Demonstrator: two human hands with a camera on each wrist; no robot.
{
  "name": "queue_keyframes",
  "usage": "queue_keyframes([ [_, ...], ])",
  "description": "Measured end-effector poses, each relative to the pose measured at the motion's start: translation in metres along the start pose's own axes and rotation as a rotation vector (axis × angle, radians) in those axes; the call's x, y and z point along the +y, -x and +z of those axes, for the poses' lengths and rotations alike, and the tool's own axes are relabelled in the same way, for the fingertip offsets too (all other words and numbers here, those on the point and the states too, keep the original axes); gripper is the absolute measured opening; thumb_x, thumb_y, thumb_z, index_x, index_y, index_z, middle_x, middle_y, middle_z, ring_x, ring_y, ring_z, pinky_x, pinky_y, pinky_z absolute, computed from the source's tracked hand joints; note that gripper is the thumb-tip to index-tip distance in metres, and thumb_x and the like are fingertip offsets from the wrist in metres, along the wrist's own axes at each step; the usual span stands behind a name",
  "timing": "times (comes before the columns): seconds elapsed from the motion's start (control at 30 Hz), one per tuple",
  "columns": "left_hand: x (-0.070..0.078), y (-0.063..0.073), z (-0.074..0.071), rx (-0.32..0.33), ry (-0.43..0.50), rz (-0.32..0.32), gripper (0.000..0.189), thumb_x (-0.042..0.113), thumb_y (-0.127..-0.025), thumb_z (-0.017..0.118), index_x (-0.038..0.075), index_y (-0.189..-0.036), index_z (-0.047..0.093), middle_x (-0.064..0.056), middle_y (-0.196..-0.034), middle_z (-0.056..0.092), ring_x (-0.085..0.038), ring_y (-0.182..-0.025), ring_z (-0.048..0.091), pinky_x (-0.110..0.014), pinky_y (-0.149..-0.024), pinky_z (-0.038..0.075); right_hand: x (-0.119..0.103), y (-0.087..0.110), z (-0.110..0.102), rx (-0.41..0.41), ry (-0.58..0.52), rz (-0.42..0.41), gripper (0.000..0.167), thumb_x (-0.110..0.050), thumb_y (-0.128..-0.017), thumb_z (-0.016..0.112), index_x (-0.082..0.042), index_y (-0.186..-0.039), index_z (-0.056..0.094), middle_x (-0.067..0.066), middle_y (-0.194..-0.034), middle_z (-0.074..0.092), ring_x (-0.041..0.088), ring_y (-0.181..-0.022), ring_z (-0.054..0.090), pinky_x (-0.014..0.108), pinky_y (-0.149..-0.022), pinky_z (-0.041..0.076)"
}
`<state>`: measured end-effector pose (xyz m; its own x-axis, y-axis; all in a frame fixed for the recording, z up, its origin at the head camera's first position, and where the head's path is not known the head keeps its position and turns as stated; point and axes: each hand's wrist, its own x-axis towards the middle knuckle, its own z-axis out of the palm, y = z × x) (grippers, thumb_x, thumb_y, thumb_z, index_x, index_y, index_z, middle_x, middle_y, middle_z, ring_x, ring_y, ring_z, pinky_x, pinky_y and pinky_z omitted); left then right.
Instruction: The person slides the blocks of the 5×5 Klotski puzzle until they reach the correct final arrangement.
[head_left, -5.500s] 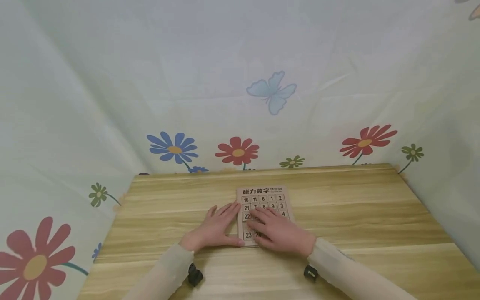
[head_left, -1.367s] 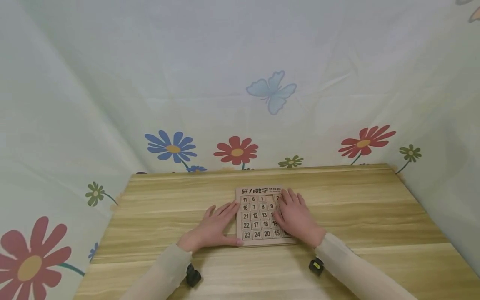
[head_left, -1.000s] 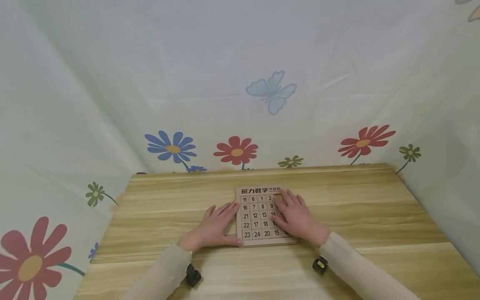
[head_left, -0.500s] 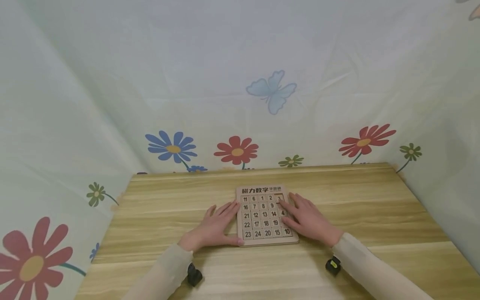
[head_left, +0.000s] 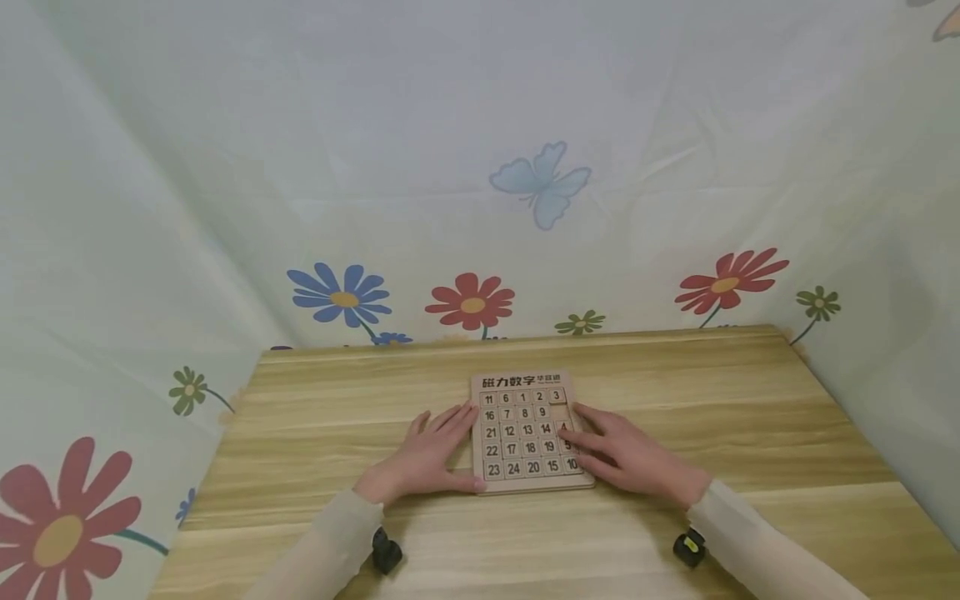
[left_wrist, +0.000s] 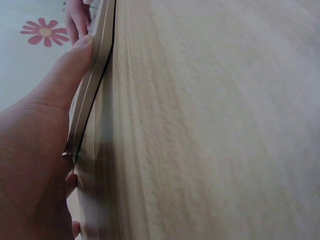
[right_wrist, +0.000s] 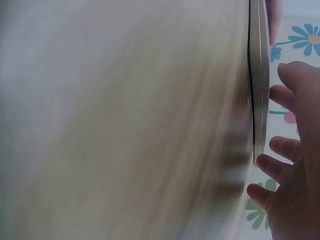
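Observation:
A wooden sliding number puzzle [head_left: 536, 484] lies flat on the table in the head view. Its top row reads 11, 6, 1, 2, 3, and a vacant slot shows under the 3 tile [head_left: 557, 396]. My left hand [head_left: 420, 460] rests along the puzzle's left side, fingertips at the edge and thumb [left_wrist: 82, 47] on the near left corner. Over the right side reaches my right hand [head_left: 633, 456], one fingertip on the 4 tile [head_left: 564, 426] and the other fingers spread beside the 5 and 10 tiles. In the right wrist view, these fingers [right_wrist: 285, 147] are extended past the puzzle's side edge.
The wood-grain table [head_left: 360, 383] carries the puzzle near its middle. Behind and at the sides hangs a pale curtain [head_left: 390, 167] printed with flowers and a butterfly. Small black cameras sit at the left wrist [head_left: 386, 552] and right wrist [head_left: 688, 547].
The left column's tiles have shifted down and the top row's left; 2 slid left, then 3 up into the corner. My right hand moved to the right side and toward me; my left stayed.

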<state>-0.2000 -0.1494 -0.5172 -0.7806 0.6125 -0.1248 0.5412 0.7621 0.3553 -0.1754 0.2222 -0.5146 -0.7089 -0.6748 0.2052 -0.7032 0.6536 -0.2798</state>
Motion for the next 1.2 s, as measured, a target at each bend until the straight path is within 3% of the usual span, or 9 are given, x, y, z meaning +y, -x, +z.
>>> queue_keyframes([
  [0.37,0.0,0.0,-0.001,-0.003,0.003,-0.001,0.121,0.081,-0.081,0.066,0.014,-0.169,0.016,-0.003,-0.175,0.014,-0.027,-0.16,0.017,-0.066,-0.124,0.008,-0.002,-0.013,-0.007,-0.097,-0.005,0.188,0.057,-0.043,-0.106,0.057,-0.02,-0.158,0.048,0.032,-0.163,0.032,0.051,-0.146,0.038,0.067,-0.117,0.032],
  [0.63,-0.001,0.0,-0.002,0.0,0.004,0.008,0.121,0.081,-0.081,0.067,0.013,-0.168,0.017,-0.005,-0.175,0.014,-0.031,-0.159,0.019,-0.068,-0.123,0.008,0.001,0.003,-0.018,-0.131,-0.021,-0.007,0.043,-0.03,-0.104,0.063,-0.02,-0.146,0.063,0.029,-0.161,0.038,0.048,-0.144,0.043,0.064,-0.115,0.037],
  [0.73,-0.001,0.0,-0.001,0.001,0.02,0.015,0.121,0.08,-0.081,0.067,0.013,-0.168,0.017,-0.005,-0.175,0.014,-0.032,-0.159,0.018,-0.068,-0.123,0.008,0.004,0.007,-0.019,-0.138,-0.04,-0.009,0.043,-0.03,-0.105,0.062,-0.021,-0.147,0.063,0.028,-0.162,0.037,0.047,-0.145,0.041,0.064,-0.115,0.037],
  [0.97,0.0,0.0,-0.001,0.004,0.039,0.023,0.12,0.079,-0.082,0.067,0.012,-0.168,0.018,-0.006,-0.175,0.013,-0.033,-0.159,0.017,-0.069,-0.123,0.007,0.005,0.002,-0.016,-0.149,-0.019,0.104,0.054,-0.04,-0.106,0.059,-0.021,-0.156,0.052,0.031,-0.164,0.03,0.05,-0.147,0.037,0.067,-0.117,0.033],
  [1.2,-0.004,-0.001,0.003,0.01,0.022,0.014,0.122,0.082,-0.08,0.066,0.015,-0.169,0.016,-0.002,-0.175,0.012,-0.03,-0.16,0.016,-0.068,-0.124,0.006,-0.006,0.005,-0.023,-0.171,0.013,-0.024,0.048,-0.037,-0.104,0.063,-0.021,-0.148,0.06,0.028,-0.163,0.035,0.048,-0.144,0.042,0.064,-0.115,0.037],
])
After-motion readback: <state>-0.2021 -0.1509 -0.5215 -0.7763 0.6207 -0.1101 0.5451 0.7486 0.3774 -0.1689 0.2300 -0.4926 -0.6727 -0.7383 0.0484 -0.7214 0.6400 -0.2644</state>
